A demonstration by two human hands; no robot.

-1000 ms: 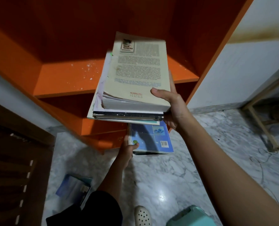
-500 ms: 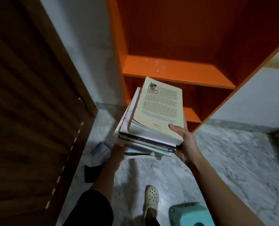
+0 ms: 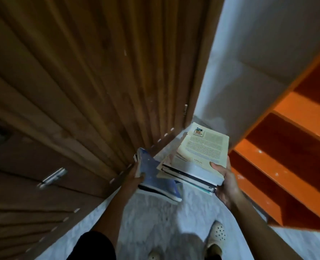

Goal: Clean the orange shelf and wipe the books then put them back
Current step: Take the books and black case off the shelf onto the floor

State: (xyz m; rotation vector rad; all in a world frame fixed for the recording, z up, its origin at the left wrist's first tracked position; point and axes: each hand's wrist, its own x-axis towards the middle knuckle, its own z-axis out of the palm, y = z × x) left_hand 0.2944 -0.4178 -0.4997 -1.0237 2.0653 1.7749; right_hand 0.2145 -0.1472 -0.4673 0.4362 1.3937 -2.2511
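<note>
Left hand gripped blue book | right hand clasped book stack just beside | orange shelf right of it.

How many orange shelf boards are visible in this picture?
3. All are at the right: the upper board, the middle board and the lowest board, stepping down toward the floor. More boards may lie outside the frame.
</note>
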